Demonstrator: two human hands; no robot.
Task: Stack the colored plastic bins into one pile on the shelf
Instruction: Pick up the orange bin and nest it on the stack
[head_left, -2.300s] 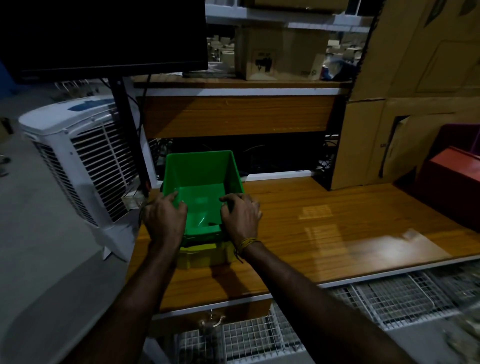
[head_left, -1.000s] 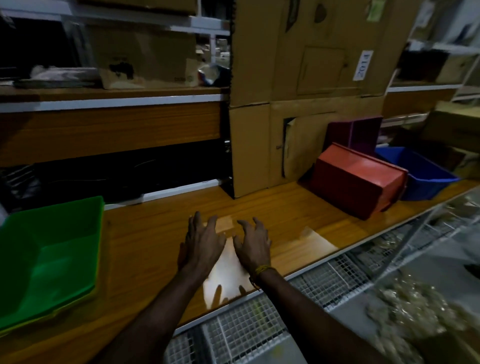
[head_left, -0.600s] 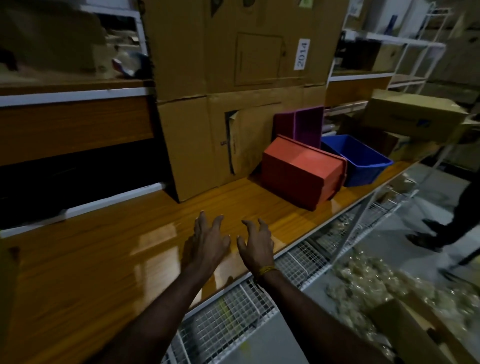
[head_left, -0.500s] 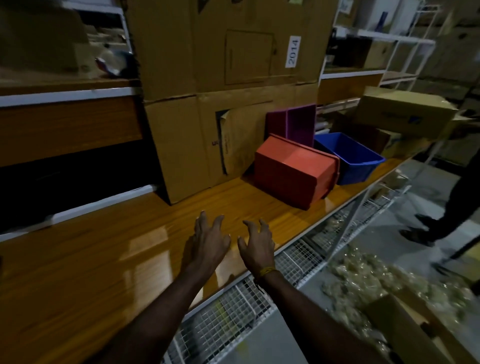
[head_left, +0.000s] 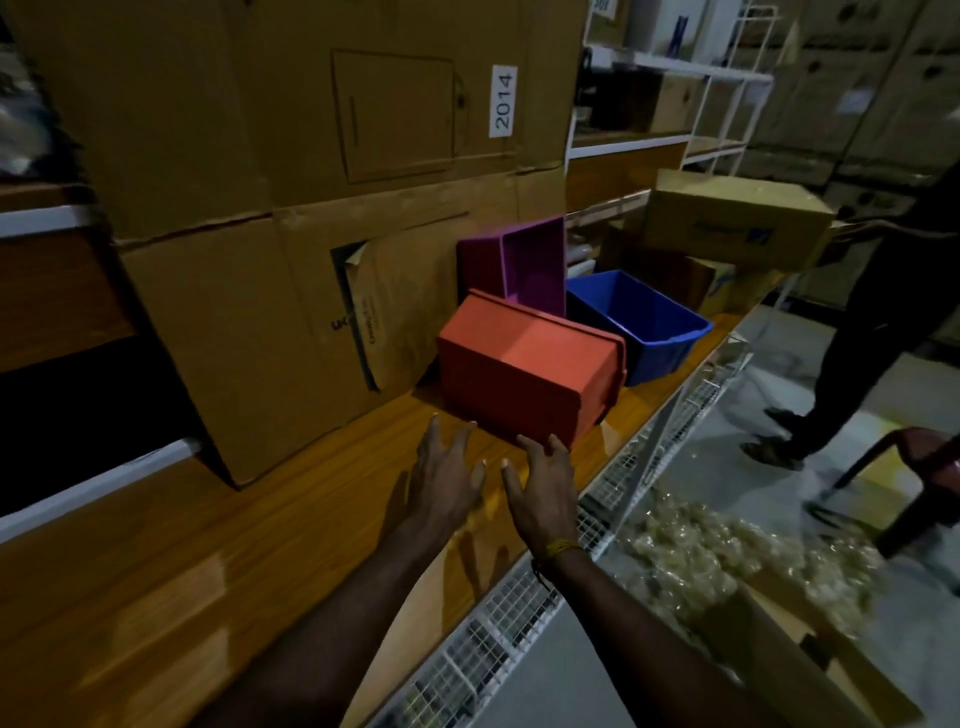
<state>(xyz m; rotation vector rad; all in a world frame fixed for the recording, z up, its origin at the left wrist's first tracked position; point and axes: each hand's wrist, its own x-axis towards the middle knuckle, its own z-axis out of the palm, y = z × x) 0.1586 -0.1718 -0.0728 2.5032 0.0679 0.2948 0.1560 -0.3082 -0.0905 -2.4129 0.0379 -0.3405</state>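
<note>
Since nesting green on yellow, we reach our left hand (head_left: 451, 475) and right hand (head_left: 543, 491), fingers spread and empty, toward the overturned red bin (head_left: 524, 376); purple bin (head_left: 519, 265) and blue bin (head_left: 641, 319) wait unstacked on the shelf (head_left: 260, 545).

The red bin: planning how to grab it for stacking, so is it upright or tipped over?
Tipped over. The red bin shows its flat closed base upward, its rim facing the blue bin.
</note>
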